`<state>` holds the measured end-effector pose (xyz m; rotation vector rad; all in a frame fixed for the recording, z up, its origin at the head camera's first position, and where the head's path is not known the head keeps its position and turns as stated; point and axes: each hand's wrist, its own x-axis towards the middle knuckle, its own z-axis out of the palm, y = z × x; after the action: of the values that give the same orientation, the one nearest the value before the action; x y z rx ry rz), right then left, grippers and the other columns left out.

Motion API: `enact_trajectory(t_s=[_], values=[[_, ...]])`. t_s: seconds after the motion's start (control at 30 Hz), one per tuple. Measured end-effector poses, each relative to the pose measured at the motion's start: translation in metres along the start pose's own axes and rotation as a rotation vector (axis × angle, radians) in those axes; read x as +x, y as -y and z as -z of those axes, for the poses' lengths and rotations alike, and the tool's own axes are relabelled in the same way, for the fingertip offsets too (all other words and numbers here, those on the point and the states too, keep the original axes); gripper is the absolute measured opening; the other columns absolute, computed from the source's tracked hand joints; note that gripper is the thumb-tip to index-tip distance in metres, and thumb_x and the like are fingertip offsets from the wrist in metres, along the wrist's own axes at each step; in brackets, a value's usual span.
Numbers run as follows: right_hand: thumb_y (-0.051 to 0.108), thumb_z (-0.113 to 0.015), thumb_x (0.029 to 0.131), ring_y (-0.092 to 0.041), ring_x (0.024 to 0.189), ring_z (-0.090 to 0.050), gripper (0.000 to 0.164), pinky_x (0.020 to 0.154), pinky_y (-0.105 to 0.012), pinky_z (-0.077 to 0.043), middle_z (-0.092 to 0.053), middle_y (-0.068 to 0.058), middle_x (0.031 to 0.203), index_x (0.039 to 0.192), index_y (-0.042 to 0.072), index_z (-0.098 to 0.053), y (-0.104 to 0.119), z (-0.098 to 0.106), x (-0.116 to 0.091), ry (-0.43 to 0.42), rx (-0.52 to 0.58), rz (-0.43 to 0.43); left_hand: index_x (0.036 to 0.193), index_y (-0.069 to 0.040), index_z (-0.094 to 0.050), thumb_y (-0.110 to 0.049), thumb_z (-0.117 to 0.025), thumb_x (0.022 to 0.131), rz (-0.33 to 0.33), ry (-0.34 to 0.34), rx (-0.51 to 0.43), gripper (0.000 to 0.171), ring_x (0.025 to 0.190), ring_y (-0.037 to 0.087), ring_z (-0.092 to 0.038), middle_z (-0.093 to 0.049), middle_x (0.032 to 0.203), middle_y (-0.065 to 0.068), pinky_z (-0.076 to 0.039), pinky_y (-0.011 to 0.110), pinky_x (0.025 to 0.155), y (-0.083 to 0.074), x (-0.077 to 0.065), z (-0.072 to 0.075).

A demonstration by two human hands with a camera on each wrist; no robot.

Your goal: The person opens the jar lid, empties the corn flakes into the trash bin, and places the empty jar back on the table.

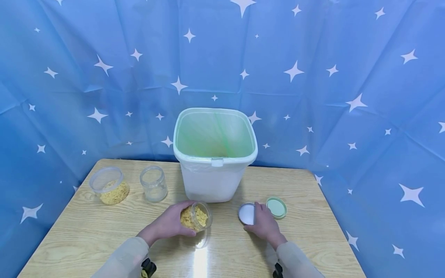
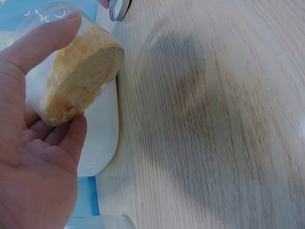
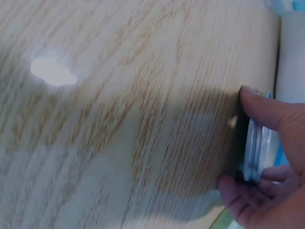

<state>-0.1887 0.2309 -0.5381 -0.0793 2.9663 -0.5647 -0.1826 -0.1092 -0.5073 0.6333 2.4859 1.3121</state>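
My left hand [image 1: 169, 222] grips a clear jar [image 1: 208, 213] of yellow crumbly pieces [image 2: 81, 78], thumb on one side and fingers on the other. The jar is tipped over, its mouth toward the right and its base toward the left wrist camera. Over on the right, my right hand [image 1: 266, 224] holds a round lid [image 1: 246, 214] with a silvery rim and pale inner face between thumb and fingers. Whether that lid touches the table, I cannot tell. Just beyond those fingers lies a green-rimmed lid [image 1: 276, 207].
A white bin [image 1: 215, 181] with a thin liner stands at the middle back of the wooden table [image 1: 83, 231]. Left of it are a clear jar [image 1: 153, 185] and a wider clear container [image 1: 109, 185] holding yellow pieces. A blue starred curtain [image 1: 215, 58] hangs behind.
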Motion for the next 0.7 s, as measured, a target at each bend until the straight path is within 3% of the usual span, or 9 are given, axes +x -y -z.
enact_trajectory(t_s=[0.47,0.7], values=[[0.035,-0.087,0.069,-0.043,0.127,-0.044,0.098,0.102,-0.055,-0.045,-0.044,-0.028,0.141,0.143,-0.008,-0.037,0.005,0.010,-0.003,0.018,0.012,-0.025,0.142,-0.011,-0.047,-0.041,-0.089,0.064,0.017,-0.006,0.021,0.094,0.119,0.022,-0.056,-0.058,0.135,0.004,-0.045,0.043,0.102,0.003,-0.006,0.007],[0.026,-0.077,0.082,-0.043,0.131,-0.043,0.076,0.105,-0.055,-0.041,-0.046,-0.026,0.141,0.142,-0.004,-0.042,0.007,0.034,0.000,-0.020,0.094,0.032,0.144,-0.011,-0.045,-0.042,-0.088,0.065,0.044,0.008,0.012,0.095,0.116,0.019,-0.056,-0.058,0.133,0.002,-0.046,0.039,0.097,0.004,-0.012,0.021]])
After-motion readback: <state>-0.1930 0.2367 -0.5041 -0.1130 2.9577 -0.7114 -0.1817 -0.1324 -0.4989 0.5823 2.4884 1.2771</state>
